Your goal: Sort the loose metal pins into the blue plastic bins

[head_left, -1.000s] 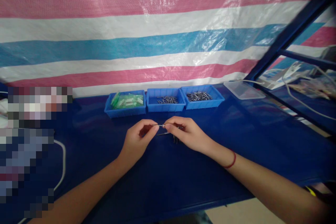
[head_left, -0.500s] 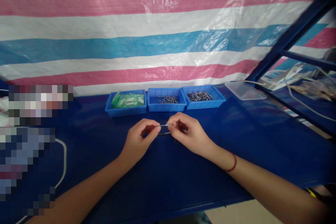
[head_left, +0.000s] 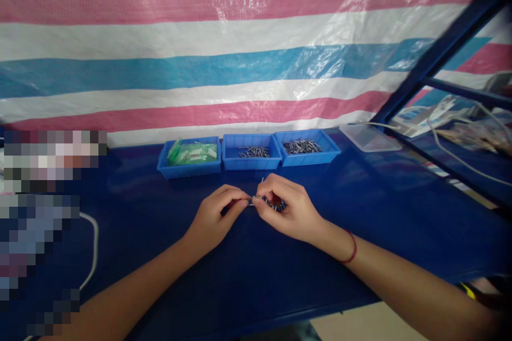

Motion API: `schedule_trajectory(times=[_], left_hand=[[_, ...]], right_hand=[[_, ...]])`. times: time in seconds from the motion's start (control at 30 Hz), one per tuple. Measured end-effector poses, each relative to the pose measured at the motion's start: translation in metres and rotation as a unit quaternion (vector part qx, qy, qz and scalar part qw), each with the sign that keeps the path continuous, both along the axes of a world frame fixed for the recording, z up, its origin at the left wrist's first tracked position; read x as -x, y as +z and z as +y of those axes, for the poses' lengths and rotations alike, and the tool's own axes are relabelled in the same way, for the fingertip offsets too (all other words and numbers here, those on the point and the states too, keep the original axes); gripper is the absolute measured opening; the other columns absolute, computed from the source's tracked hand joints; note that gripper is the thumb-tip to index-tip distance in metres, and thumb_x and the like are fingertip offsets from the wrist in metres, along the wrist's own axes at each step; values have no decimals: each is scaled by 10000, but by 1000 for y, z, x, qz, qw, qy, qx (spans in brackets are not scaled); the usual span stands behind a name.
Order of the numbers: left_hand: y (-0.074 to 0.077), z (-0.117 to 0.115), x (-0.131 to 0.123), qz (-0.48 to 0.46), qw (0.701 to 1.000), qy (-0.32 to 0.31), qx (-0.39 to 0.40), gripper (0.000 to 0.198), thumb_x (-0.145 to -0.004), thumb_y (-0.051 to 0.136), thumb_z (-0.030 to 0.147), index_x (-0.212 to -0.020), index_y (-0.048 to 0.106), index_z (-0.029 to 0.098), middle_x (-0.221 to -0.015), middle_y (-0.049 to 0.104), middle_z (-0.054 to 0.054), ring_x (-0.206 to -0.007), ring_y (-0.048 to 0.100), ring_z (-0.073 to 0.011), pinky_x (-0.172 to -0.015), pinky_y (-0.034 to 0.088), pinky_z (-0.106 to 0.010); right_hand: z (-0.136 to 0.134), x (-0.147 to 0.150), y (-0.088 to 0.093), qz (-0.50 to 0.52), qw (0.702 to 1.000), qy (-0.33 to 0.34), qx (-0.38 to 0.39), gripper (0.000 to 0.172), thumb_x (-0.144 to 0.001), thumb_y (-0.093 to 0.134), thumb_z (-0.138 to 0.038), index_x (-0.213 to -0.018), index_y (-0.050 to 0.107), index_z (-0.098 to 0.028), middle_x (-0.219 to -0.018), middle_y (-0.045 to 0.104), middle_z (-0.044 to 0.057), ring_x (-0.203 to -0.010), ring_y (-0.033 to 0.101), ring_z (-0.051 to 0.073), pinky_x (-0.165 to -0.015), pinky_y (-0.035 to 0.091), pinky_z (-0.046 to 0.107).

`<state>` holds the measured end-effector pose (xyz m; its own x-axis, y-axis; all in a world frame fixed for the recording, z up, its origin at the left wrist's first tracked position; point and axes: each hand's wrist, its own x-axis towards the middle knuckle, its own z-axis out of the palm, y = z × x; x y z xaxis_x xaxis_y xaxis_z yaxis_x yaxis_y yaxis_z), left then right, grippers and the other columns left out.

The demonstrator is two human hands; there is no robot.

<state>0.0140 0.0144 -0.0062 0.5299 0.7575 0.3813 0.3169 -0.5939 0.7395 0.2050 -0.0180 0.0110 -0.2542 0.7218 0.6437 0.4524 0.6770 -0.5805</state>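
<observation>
Over the dark blue table (head_left: 224,282), my left hand (head_left: 220,213) and my right hand (head_left: 290,208) meet almost fingertip to fingertip. Thumb and forefinger of my left hand are pinched together; what is between them is too small to make out. My right hand pinches a small metal piece (head_left: 258,199), partly hidden by its fingers. Several thin metal pieces (head_left: 278,205) show under and beside the right palm. Behind the hands, a blue bin (head_left: 252,163) and another blue bin (head_left: 310,158) hold many small metal pins.
At the left of the row, a third blue bin (head_left: 192,170) holds green plastic bags with white pieces. A clear plastic lid (head_left: 370,138) lies at the back right, near a blue metal frame (head_left: 432,64). A white cable (head_left: 95,245) curves at the left.
The fingertips of both hands have come closer together. The slim metal pin that spanned the gap between them is now mostly hidden. The view has shifted slightly.
</observation>
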Motion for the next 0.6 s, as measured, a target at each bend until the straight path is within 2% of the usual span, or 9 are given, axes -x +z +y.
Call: schedule_trajectory(times=[0.1,0.23,0.3,0.4,0.47,0.53,0.6], left_hand=[[1,-1,1,8,1000,14,-10,116,-905,529,226,-912,640,193,-892,640,-23,-837,609,-138,-747,456,-242],[2,0,2,14,999,47,-11,141,-915,507,243,-996,614,201,-913,646,-20,-830,611,-138,-757,463,-251],[2,1,3,32,998,60,-14,186,-908,519,257,-1073,588,204,-938,647,-24,-833,610,-144,-765,469,-264],[-1,5,5,96,992,54,-65,205,-896,536,279,-1079,602,214,-1017,638,-49,-949,586,-186,-861,449,-331],[-5,7,6,152,982,45,-108,200,-884,552,299,-1050,634,223,-1066,628,-64,-1013,556,-218,-901,420,-384],[-8,9,7,199,971,38,-131,187,-873,568,309,-1019,659,235,-1084,626,-62,-1020,547,-232,-882,409,-401],[-10,10,7,224,964,31,-137,154,-880,560,301,-963,676,241,-1081,629,-53,-1007,549,-228,-847,404,-386]], right_hand=[[1,-1,1,6,1000,-4,30,227,-844,550,-177,-628,478,-176,-590,445,-26,-546,405,85,-529,327,240],[8,-2,-2,114,980,-30,160,336,-864,544,-281,-554,479,-169,-535,423,-34,-499,371,76,-491,308,238],[16,-7,-3,238,947,-71,202,330,-868,539,-348,-593,533,-167,-508,385,-48,-468,339,71,-458,285,230],[34,-23,-3,446,857,-129,223,298,-838,558,-434,-687,557,-177,-505,321,-74,-416,256,55,-393,210,216],[45,-35,-3,523,804,-155,235,279,-798,594,-456,-748,551,-185,-524,319,-84,-400,220,48,-367,173,209],[51,-40,-5,550,779,-165,253,272,-778,610,-456,-786,541,-193,-522,298,-96,-392,195,48,-356,152,204],[51,-37,-7,536,782,-151,280,246,-784,598,-436,-784,529,-199,-511,266,-103,-387,182,52,-354,146,201]])
